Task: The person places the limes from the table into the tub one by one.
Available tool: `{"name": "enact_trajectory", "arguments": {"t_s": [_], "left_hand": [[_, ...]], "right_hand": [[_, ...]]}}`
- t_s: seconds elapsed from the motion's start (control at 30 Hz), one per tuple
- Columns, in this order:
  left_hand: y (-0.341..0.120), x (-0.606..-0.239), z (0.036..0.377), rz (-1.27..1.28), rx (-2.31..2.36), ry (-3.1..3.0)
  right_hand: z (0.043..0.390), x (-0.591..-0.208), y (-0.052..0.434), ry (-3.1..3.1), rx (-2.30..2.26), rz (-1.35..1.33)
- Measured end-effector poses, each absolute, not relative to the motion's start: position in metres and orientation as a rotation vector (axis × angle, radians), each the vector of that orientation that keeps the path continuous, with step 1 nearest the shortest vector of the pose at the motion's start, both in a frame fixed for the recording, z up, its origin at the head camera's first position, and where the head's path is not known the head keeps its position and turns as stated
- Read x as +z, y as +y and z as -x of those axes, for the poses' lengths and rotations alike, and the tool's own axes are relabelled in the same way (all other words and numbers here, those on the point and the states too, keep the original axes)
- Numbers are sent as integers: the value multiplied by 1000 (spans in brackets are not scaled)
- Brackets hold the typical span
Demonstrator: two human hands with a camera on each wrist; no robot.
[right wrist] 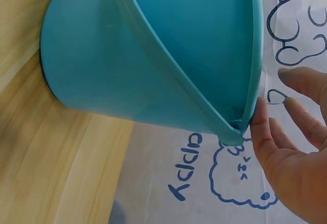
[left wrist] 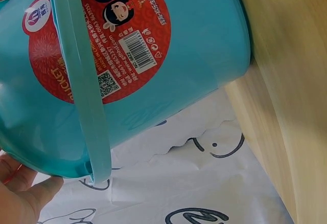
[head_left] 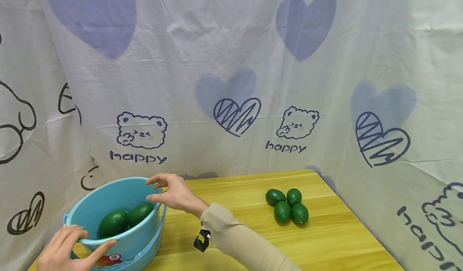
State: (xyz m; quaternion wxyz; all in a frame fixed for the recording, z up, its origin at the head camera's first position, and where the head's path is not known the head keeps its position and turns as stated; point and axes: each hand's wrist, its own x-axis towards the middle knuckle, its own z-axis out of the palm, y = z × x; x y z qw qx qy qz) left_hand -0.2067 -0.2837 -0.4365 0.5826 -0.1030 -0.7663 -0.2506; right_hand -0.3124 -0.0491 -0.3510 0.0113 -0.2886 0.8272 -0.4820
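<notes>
You get bright, even light with soft shadows and no glare; the head view bends at its edges, and the left wrist view blurs the table (left wrist: 296, 81).

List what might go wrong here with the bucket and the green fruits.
1. The bucket sits at the table's near left corner; a push from the left hand gripping its rim could tip it off the edge.
2. The right hand is open at the far rim; it might knock the bucket or catch the lowered handle.
3. The four loose fruits on the table may roll when touched.
</notes>
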Motion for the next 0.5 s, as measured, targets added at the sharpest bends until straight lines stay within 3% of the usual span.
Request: {"name": "enact_trajectory", "arguments": {"t_s": [0.5], "left_hand": [[-284,-440,212,239,-600,-1756]], "right_hand": [[315,-365,-35,2494,-1689,903]]}}
